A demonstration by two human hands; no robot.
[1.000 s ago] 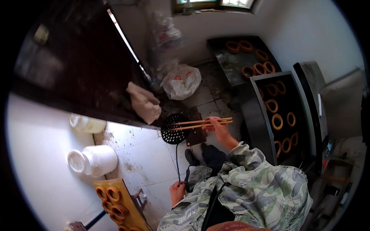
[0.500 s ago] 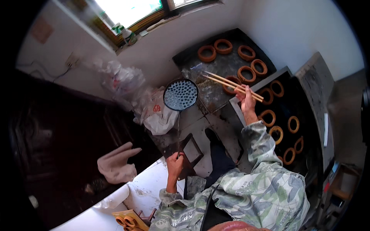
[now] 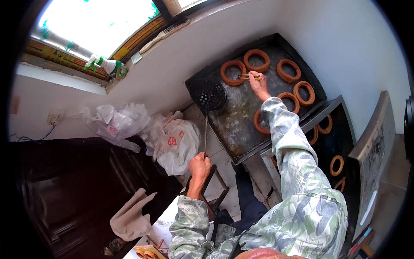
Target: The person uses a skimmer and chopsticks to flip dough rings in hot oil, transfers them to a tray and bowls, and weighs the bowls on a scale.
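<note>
Left hand closed around handle of perforated skimmer, its head hovering over dark tray. Right hand pinching chopsticks, tips at fried dough ring near tray's far edge.

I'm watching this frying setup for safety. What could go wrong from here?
The right hand reaches far across the dark tray with thin chopsticks; a dough ring might slip from them. The sleeve passes low over other rings and may brush them. The skimmer, held one-handed by the left hand, might tip.
</note>
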